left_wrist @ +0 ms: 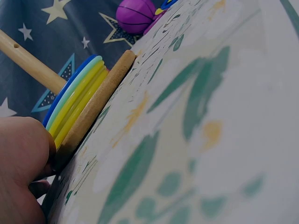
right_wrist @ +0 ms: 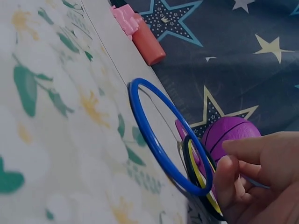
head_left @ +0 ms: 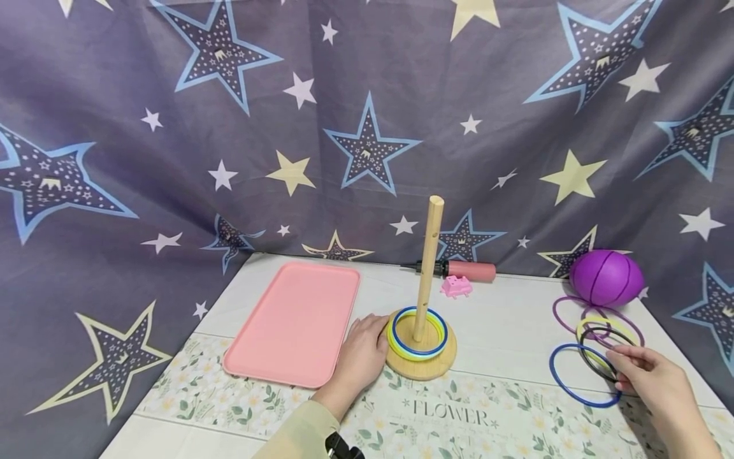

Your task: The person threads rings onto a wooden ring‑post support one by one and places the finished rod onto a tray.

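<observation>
In the head view my left hand [head_left: 362, 350] holds the left edge of the round wooden base [head_left: 421, 368] of a ring toss stand. A wooden post [head_left: 431, 255] rises upright from it. Several rings lie stacked around the post: a blue ring [left_wrist: 74, 86] on top, a mint ring [left_wrist: 70, 100] below, then yellow rings [left_wrist: 86, 100]. My right hand [head_left: 656, 379] hovers at the loose rings, its thumb and index fingertips near the right edge of a blue ring [head_left: 585, 403] and a black ring [head_left: 590, 363]. Nothing shows between those fingertips.
A purple ball [head_left: 606, 278] sits behind the loose rings, which include purple rings [head_left: 557, 312] and a yellow ring [head_left: 580, 328]. A pink tray [head_left: 292, 319] lies left of the stand. At the back are a hand pump [head_left: 473, 271] and a small pink toy [head_left: 456, 287], before a starry curtain.
</observation>
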Demonstrator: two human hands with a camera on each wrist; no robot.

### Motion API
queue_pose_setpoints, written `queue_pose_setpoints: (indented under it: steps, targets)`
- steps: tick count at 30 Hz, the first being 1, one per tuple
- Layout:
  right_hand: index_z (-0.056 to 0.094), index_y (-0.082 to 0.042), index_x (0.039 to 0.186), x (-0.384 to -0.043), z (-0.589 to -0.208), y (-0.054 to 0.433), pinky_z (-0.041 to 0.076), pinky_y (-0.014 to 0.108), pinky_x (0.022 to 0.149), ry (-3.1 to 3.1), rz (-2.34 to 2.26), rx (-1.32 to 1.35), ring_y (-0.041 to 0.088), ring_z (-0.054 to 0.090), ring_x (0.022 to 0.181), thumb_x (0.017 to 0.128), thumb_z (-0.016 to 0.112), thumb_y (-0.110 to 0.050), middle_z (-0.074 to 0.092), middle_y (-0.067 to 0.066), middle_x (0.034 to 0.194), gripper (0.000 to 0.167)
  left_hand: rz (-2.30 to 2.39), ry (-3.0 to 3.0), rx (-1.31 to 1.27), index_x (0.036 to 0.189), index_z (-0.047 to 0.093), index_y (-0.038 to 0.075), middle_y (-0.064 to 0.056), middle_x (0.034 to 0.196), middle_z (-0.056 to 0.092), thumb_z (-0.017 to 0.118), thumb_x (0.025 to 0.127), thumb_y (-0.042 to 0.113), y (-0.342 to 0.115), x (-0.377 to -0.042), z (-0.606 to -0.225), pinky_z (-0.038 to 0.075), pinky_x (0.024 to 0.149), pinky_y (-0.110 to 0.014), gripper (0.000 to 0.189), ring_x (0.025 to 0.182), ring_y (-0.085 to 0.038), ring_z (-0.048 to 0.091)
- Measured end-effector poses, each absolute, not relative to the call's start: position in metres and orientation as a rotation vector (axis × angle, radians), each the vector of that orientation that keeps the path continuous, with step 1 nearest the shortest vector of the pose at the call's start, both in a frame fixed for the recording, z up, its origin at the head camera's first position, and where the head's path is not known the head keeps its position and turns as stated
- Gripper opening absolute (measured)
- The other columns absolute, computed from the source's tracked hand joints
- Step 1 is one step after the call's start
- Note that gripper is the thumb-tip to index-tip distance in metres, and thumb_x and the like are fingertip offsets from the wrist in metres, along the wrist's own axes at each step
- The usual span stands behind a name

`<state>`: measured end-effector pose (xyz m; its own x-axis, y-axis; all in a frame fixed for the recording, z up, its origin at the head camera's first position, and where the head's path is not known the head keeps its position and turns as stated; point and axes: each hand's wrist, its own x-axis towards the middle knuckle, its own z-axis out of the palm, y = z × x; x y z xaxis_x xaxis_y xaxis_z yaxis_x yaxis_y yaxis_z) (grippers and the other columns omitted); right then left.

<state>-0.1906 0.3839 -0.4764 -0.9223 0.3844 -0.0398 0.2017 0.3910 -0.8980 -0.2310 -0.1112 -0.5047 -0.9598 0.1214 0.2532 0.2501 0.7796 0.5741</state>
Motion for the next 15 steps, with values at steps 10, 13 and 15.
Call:
queue_pose_setpoints:
  steps: [10, 13, 15]
  targets:
    - [0.075, 0.005, 0.127, -0.193, -0.481, 0.391, 0.065, 0.027, 0.064, -2.539, 1.546, -0.613, 0.008, 0.065, 0.071, 0.108, 0.073, -0.032, 0.068, -0.019, 0.083, 0.041, -0.936, -2.759, -0.293, 0.15, 0.066, 0.004, -0.011, 0.148, 0.068, 0.059, 0.111, 0.01, -0.111, -0.232, -0.506, 0.025, 0.135, -0.056, 0.04, 0.154, -0.036, 0.049]
    - [0.075, 0.006, 0.128, -0.193, -0.483, 0.394, 0.065, 0.028, 0.064, -2.566, 1.542, -0.618, 0.01, 0.065, 0.071, 0.107, 0.074, -0.031, 0.069, -0.02, 0.083, 0.043, -0.935, -2.762, -0.294, 0.151, 0.066, 0.004, -0.012, 0.149, 0.067, 0.059, 0.111, 0.01, -0.111, -0.232, -0.506, 0.024, 0.135, -0.056, 0.04, 0.154, -0.037, 0.049]
    - [0.073, 0.007, 0.13, -0.193, -0.485, 0.395, 0.065, 0.028, 0.064, -2.584, 1.529, -0.608, 0.011, 0.065, 0.072, 0.107, 0.075, -0.031, 0.069, -0.02, 0.084, 0.045, -0.933, -2.759, -0.296, 0.15, 0.066, 0.004, -0.013, 0.148, 0.067, 0.059, 0.111, 0.01, -0.111, -0.231, -0.506, 0.025, 0.135, -0.057, 0.04, 0.154, -0.037, 0.049]
